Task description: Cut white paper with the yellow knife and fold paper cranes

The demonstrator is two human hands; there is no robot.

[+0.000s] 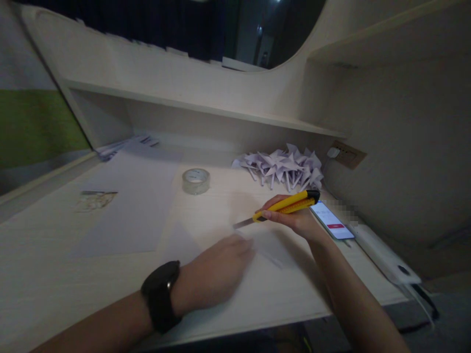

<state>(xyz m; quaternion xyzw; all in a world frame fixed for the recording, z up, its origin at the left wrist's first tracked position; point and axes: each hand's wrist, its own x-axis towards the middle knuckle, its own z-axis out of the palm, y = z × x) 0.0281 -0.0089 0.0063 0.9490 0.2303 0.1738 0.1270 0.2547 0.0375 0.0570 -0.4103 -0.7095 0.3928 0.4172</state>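
Note:
My right hand (294, 218) grips a yellow utility knife (285, 206) with its blade out, pointing left and down toward a small sheet of white paper (270, 245) on the desk. My left hand (215, 272), blurred by motion, lies flat on the desk at the paper's left edge, fingers near the blade tip. A black watch (161, 296) is on my left wrist.
A roll of clear tape (196, 180) stands mid-desk. A pile of folded paper cranes (285, 166) lies at the back. A lit phone (331, 220) and a white power strip (384, 255) lie at the right. Large white sheets (128, 206) cover the left.

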